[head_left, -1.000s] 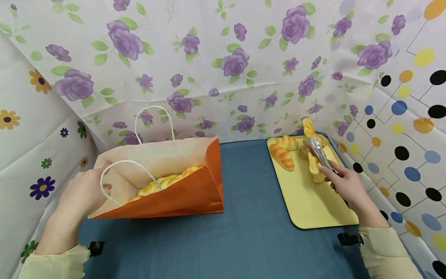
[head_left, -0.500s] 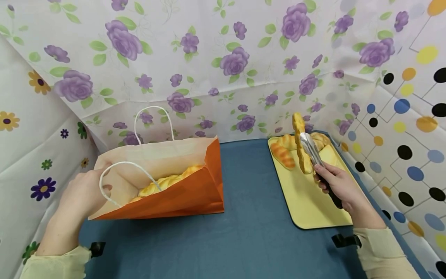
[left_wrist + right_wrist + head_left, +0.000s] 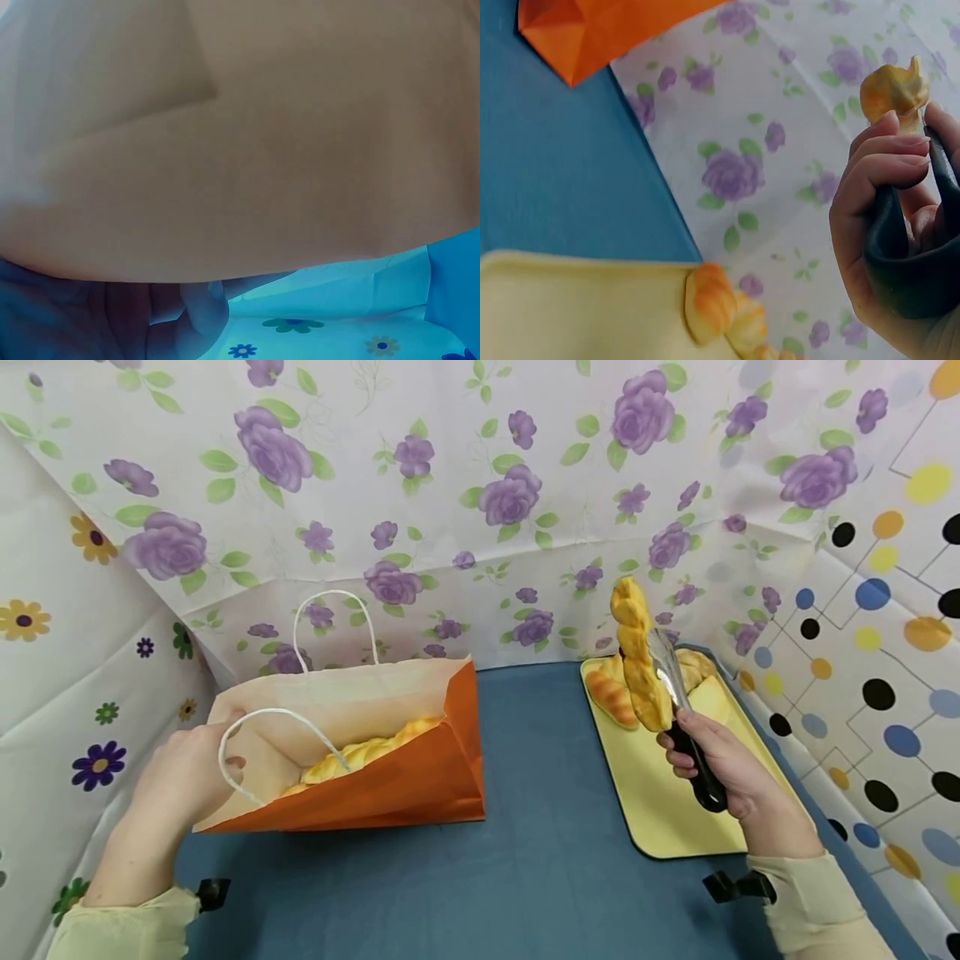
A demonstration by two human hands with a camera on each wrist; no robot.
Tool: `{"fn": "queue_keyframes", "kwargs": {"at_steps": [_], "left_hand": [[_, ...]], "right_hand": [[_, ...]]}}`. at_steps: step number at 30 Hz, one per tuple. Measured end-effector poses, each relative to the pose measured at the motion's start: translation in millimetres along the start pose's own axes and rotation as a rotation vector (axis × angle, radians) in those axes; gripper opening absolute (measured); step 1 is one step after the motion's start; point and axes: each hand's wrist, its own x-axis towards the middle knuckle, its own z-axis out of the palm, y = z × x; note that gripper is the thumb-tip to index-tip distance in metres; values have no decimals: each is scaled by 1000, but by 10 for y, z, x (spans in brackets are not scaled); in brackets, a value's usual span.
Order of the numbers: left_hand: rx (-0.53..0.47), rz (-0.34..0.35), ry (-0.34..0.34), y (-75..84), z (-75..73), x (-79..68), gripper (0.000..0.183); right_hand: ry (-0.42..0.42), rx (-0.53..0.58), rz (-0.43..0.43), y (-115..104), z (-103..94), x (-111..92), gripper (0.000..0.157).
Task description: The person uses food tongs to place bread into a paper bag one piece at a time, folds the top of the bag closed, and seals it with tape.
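My left hand grips the left edge of an orange paper bag with white handles, holding its mouth wide. Inside the bag lies yellow, bread-like pastry. My right hand holds metal tongs by their black handle. Pinched in the tongs is a long braided bread, tilted upright and raised over the left part of the yellow tray. The right wrist view shows the fingers around the tongs' handle and the bread beyond them. Pale bag paper fills most of the left wrist view.
On the tray's far end lie a croissant, a round golden bread and a pale yellow piece. Blue cloth covers the table between bag and tray. Patterned sheets wall in the back and sides.
My right hand has lifted the braided bread off the tray with the tongs and brought it left and nearer. The left hand and the bag have stayed in place.
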Motion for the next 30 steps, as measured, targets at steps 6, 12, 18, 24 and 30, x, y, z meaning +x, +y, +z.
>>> {"fn": "queue_keyframes", "kwargs": {"at_steps": [6,12,18,24,30], "left_hand": [[3,22,-6,-36,-6,-3,61],[4,35,-1,-46,-15,7,62],[4,24,-3,-45,-22,0,60],[-2,26,15,-30,-25,-14,56],[-3,30,11,-34,-17,-19,61]], "right_hand": [[-71,91,9,-113,195,24,35],[-130,104,-5,-158,349,84,39],[-187,81,6,-181,511,152,41],[-270,71,-17,-236,733,200,40],[-337,72,-43,-304,990,263,34]]}}
